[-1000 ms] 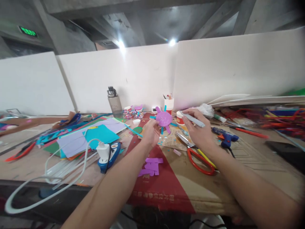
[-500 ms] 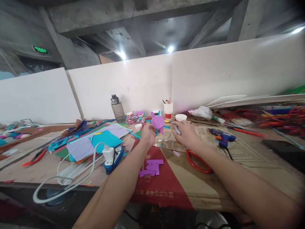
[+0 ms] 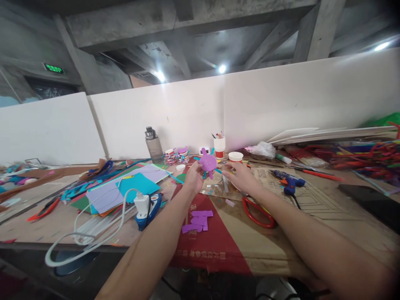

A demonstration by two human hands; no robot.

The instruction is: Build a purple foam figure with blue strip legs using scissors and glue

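Observation:
My left hand (image 3: 194,177) grips a purple paper disc (image 3: 208,163) by its left edge. Purple tabs and blue paper strips stick out around the disc. My right hand (image 3: 240,177) is just to the right, its fingers reaching toward a blue strip on the disc and apart from one another. Below those fingertips is a pale, blurred tube (image 3: 226,184); it seems free of the hand. Nearer to me, several purple paper strips (image 3: 197,221) lie on the red part of the cardboard (image 3: 218,254). Red-handled scissors (image 3: 258,213) lie under my right forearm.
On the left are coloured paper sheets (image 3: 104,193), a power strip (image 3: 150,210) with a white cable, and a bottle (image 3: 153,146). A pen cup (image 3: 219,146) and paper bowl (image 3: 235,156) stand behind. A blue glue gun (image 3: 293,183) and dark phone-like slab (image 3: 368,204) lie right.
The pale tube has left my right hand's grasp and is now lower, below the fingertips. My right hand has moved slightly toward the disc. My left hand still holds the disc.

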